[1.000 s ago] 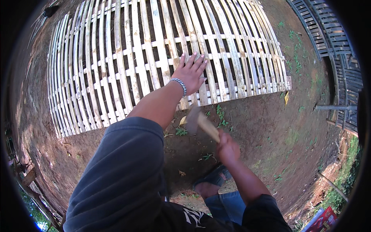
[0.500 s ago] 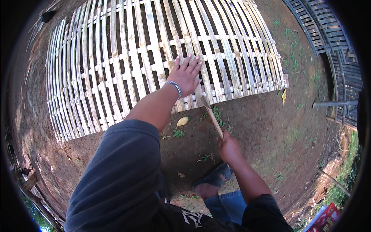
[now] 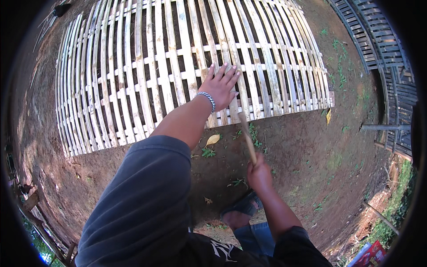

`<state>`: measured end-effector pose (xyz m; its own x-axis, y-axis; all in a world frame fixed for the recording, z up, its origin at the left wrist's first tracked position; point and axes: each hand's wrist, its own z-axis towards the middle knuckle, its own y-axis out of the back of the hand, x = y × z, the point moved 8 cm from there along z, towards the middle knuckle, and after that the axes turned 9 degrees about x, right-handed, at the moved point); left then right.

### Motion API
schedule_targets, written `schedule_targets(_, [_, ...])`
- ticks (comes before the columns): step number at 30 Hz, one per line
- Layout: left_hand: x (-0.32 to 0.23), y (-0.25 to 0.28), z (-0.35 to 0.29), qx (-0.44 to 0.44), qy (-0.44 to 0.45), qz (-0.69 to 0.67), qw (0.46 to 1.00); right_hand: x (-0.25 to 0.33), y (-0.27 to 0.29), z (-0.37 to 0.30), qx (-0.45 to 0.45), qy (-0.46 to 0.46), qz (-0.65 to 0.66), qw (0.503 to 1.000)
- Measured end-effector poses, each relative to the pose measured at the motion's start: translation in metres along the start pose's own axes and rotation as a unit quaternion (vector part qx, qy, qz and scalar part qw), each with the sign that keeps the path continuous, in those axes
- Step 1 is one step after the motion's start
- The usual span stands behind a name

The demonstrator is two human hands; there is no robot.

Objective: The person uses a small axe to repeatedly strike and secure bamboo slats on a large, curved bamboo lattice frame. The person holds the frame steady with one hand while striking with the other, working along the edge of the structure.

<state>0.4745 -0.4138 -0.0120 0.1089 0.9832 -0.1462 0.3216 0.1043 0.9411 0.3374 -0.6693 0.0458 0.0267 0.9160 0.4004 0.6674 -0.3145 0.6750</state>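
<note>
Slat panel [image 3: 147, 84] on the ground from 9 to 2 o'clock looks fully woven; left hand [image 3: 220, 84] lies flat, fingers spread, on its near edge, right hand [image 3: 259, 174] clenched around a stick [image 3: 247, 135], tip at that edge.

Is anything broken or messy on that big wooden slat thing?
Nothing looks broken. The slat panel lies flat on the dirt, slats evenly spaced. The left hand presses on it; the right hand grips a wooden handle. Only a yellow leaf lies loose nearby.

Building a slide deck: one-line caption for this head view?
Left hand pressed flat on pale bamboo slat lattice panel; right hand grips wooden-handled tool.
</note>
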Motion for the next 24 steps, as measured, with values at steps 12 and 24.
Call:
schedule_targets(12, [-0.001,0.004,0.005,0.000,-0.007,0.002,1.000,0.044,0.029,0.020,0.040,0.167,-0.171,0.970])
schedule_targets(24, [0.001,0.003,0.005,0.001,-0.005,0.002,1.000,0.020,0.018,0.022,0.042,0.075,-0.084,0.993])
